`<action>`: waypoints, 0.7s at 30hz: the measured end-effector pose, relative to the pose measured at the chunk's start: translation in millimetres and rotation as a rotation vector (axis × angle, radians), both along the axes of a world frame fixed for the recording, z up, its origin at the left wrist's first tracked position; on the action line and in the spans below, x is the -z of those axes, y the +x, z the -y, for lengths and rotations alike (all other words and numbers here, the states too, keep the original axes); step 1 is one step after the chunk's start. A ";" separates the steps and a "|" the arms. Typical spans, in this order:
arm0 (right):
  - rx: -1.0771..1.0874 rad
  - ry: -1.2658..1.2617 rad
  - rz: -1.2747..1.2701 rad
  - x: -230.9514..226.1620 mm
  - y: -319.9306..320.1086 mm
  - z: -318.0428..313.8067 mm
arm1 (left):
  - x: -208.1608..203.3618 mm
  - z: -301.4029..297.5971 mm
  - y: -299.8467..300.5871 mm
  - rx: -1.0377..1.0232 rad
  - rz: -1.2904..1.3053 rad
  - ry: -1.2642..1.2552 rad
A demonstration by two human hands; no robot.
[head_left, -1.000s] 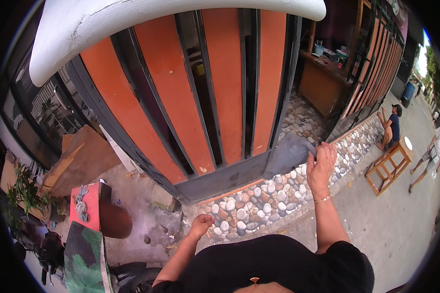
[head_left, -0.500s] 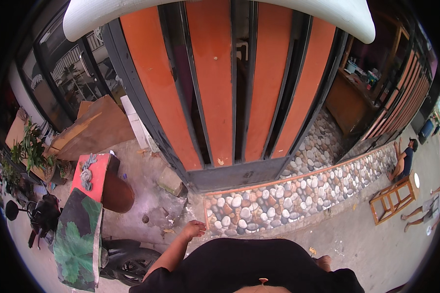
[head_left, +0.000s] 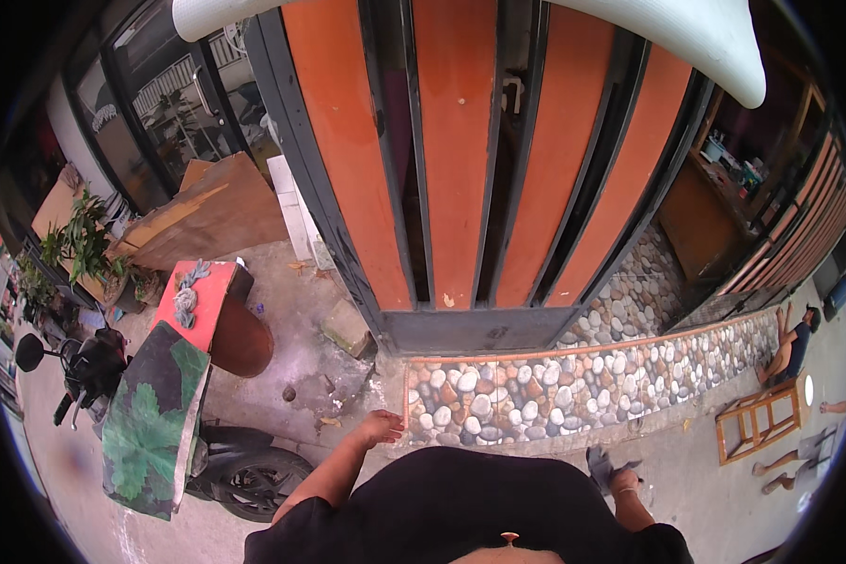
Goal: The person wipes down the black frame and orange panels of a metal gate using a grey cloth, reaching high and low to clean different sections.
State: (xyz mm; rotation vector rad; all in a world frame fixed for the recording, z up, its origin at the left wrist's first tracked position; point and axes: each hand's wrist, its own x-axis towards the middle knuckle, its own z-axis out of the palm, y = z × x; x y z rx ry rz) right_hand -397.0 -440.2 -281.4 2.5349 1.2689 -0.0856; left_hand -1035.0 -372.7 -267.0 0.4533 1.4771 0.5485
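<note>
My left hand [head_left: 382, 428] hangs in front of my black shirt, near the corner of the pebble-patterned strip [head_left: 573, 390]. Its fingers are loosely stretched and I see nothing in them. On the other side of my body, my right hand [head_left: 624, 482] grips a grey cloth [head_left: 602, 464], whose ends stick out past the fingers. The fingertips of this hand are partly covered by the cloth. Ahead stands an orange slatted gate [head_left: 456, 169] with black metal framing; neither hand touches it.
At left, a red-topped table [head_left: 194, 324] bears another grey cloth [head_left: 188, 303]. Nearby are a motorcycle [head_left: 254, 479] under a green leaf-patterned cover [head_left: 150, 423], a leaning wooden board [head_left: 207, 216] and potted plants [head_left: 85, 235]. A wooden stool [head_left: 757, 423] and other people [head_left: 794, 348] are at right.
My right hand has come out from beside my body, showing the grey cloth in it. The view has turned left, shifting the gate rightward. My left hand stays low in front of me.
</note>
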 end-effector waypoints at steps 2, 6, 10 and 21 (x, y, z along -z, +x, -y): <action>0.255 -0.270 0.097 19.7 21.3 60.4 | -17.5 -1.3 -17.0 0.006 -0.011 -0.016; -0.216 -0.741 0.130 51.6 66.3 89.2 | -33.9 -16.2 -54.5 -0.128 -0.044 0.039; 0.282 -0.163 -0.216 7.5 18.3 34.4 | -101.2 -77.9 -47.7 -0.293 -0.038 0.318; -0.027 0.440 -1.122 -103.1 -90.8 -54.7 | -86.8 -98.9 60.7 0.217 -0.054 0.181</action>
